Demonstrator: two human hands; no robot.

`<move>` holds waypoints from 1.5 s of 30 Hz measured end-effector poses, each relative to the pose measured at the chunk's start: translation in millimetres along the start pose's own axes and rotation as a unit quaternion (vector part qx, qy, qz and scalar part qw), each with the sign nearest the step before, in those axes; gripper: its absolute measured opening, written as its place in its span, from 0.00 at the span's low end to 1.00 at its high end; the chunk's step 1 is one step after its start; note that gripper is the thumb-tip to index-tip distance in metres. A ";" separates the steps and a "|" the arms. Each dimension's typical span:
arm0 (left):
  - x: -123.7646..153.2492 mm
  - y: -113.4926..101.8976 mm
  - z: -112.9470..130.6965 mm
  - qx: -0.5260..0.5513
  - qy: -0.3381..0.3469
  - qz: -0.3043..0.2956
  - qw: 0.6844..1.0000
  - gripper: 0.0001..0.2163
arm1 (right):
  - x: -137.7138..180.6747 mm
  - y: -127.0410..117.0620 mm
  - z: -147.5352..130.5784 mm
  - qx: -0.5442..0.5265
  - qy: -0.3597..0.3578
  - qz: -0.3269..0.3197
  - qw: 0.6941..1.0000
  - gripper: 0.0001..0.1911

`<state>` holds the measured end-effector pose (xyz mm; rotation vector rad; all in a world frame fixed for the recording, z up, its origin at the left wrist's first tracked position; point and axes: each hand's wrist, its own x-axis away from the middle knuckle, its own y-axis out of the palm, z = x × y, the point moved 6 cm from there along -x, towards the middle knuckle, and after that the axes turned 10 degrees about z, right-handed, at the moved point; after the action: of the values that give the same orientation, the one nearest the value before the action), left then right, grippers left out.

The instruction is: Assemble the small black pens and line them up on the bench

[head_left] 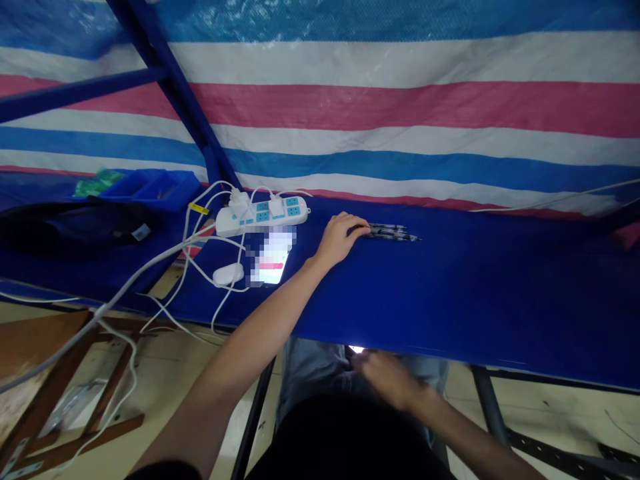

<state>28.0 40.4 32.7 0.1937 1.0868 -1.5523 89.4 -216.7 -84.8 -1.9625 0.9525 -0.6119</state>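
Probably to keep them bunched, my left hand (341, 238) pinches pens (395, 232) right of the strip (263, 214) (whether my right hand (385, 377) grips, I can't tell).

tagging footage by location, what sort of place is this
Probably a makeshift workstation: a blue tabletop, a power strip lying on it, and a striped plastic sheet hung behind.

— Describe the left arm (255, 347).
— Stretched diagonally from near left toward far right, ending in the left hand (341, 239), turned palm down with thumb and fingertips drawn close.
— And about the right hand (385, 377)?
— Held low and nearer, blurred, with the right forearm (465, 430) slanting in from near right.
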 end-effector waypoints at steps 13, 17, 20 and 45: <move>-1.0 -7.4 -8.2 0.001 -0.029 0.058 0.998 0.05 | -35.7 -266.4 106.4 -0.135 0.105 0.609 0.774 0.12; -1.6 -10.8 -7.9 0.006 -0.033 0.078 0.996 0.04 | -87.9 -223.8 157.5 -0.478 0.160 0.420 0.755 0.32; -2.1 -11.2 -6.9 0.016 -0.028 0.074 0.997 0.03 | -99.9 -199.8 142.5 -0.632 0.098 0.325 0.696 0.32; -4.3 -13.5 -9.5 0.009 -0.048 0.074 0.996 0.06 | -57.5 -231.2 128.8 -0.444 0.108 0.532 0.713 0.32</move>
<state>13.8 48.7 37.3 0.2049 0.9617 -1.4248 236.6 -27.7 41.5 -1.5858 2.5791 0.4152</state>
